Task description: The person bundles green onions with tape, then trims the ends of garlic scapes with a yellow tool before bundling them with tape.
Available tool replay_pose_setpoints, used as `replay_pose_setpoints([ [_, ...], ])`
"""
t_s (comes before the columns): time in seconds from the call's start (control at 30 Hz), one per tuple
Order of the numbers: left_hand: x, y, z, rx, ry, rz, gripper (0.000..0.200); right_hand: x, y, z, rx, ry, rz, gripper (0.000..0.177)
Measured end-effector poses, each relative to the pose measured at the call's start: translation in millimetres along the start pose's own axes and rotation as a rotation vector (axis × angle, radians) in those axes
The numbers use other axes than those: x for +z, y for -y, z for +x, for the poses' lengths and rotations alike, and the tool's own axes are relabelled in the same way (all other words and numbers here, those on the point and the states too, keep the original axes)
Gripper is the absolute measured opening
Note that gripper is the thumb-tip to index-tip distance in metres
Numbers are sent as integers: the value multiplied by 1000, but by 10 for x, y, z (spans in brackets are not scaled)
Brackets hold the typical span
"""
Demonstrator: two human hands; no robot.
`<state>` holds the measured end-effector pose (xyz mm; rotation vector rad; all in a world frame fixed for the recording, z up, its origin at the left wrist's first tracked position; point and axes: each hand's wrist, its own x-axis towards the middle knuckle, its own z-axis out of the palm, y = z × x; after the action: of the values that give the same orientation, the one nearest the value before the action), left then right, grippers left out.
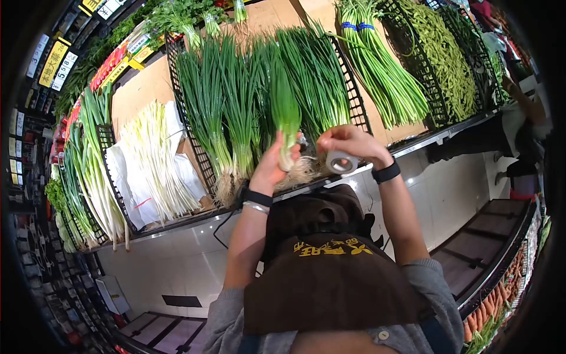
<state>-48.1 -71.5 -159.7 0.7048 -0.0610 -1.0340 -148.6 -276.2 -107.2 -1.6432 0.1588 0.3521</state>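
Observation:
My left hand (271, 166) is closed around the pale lower stems of a bunch of scallions (286, 109), its bright green leaves pointing away from me over the crate. Close beside it, my right hand (355, 141) grips a roll of clear tape (342, 163) near the crate's front edge. Both hands wear dark wristbands. Behind them, bundles of long green scallions (203, 88) with whitish roots fill a black plastic crate (357, 100). Part of the held bunch's base is hidden by my fingers.
White-stemmed greens (159, 159) lie on paper at left, beside leeks (97, 153). Garlic stems (383, 76) with blue bands and a crate of green beans (442, 53) are at right. A metal shelf edge (413, 147) runs before me. Another person's arm (522, 97) shows far right.

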Motion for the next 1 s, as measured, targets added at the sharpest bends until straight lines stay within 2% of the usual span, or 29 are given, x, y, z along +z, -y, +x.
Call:
replay_pose_setpoints([
  [0.03, 34, -100, -91, 41, 126, -72, 56, -61, 2, -9, 67, -3, 54, 41],
  [0.07, -77, -136, -124, -54, 225, -122, 59, -115, 24, -25, 133, 16, 23, 49],
  [0.1, -77, -185, -156, -147, 325, -171, 62, -100, 6, -1, 131, 16, 23, 49],
  [0.13, -52, -170, -196, -145, 325, -169, 62, -61, -33, 57, 105, 54, -5, 53],
  [0.17, -9, -116, -256, -117, 143, 152, 57, -1, -76, 125, 79, 93, -34, 58],
  [0.2, 97, -68, -303, -84, -43, 469, 53, 145, -118, 206, -4, 14, -45, 67],
  [0.23, 194, 28, -306, 9, -69, 681, 52, 262, -57, 255, 78, -12, -119, 69],
  [0.3, 182, 229, -320, 566, -179, 1651, 58, 408, 35, 389, 310, -5, -328, 68],
  [0.33, 384, 140, -429, 297, -338, 1848, 65, 476, -27, 423, 305, -3, -330, 68],
  [0.4, 340, 109, -454, 282, -342, 1904, 66, 663, -91, 455, 46, 38, 182, 67],
  [0.43, 305, 106, -461, 260, -335, 1956, 67, 661, -16, 423, 45, 47, 178, 67],
  [0.47, 229, 109, -455, 285, -347, 2000, 60, 629, 71, 362, 181, 48, 182, 62],
  [0.5, 217, 85, -471, 287, -357, 1999, 60, 617, 178, 321, 316, 48, 184, 58],
  [0.53, 207, 59, -489, 318, -378, 1887, 55, 569, 15, 436, 359, 155, 334, 53],
  [0.57, 200, 23, -503, 349, -395, 1776, 50, 552, -14, 414, 355, 161, 330, 53],
  [0.6, 304, -82, -524, 97, -396, 1180, 43, 553, -6, 366, 137, 219, 309, 45],
  [0.63, 262, -162, -514, 102, -400, 1178, 43, 527, 14, 323, -79, 274, 286, 38],
  [0.7, 222, -307, -557, -149, -63, 184, 46, 455, 110, 267, 4, 356, 352, 37],
  [0.73, 370, -351, -601, -183, -48, 58, 48, 457, 174, 246, 20, 320, 318, 38],
  [0.77, 384, -321, -602, -183, -47, 58, 48, 476, 204, 234, 35, 283, 286, 40],
  [0.8, 397, -283, -612, -191, 107, -25, 47, 524, 163, 254, -76, 251, 336, 40],
  [0.83, 410, -240, -615, -198, 262, -108, 46, 573, 137, 265, -78, 248, 335, 40],
  [0.87, 360, -149, -586, -198, 359, -167, 46, 625, 122, 273, -210, 233, 432, 38],
  [0.9, 384, -130, -599, -198, 360, -166, 46, 661, 99, 279, -342, 219, 528, 36],
  [0.93, 414, -134, -612, -252, 242, -124, 47, 559, 2, 220, -96, 232, 492, 31],
  [1.0, 407, -134, -605, -289, 43, -2, 48, 569, -116, 267, -84, 215, 496, 28],
])
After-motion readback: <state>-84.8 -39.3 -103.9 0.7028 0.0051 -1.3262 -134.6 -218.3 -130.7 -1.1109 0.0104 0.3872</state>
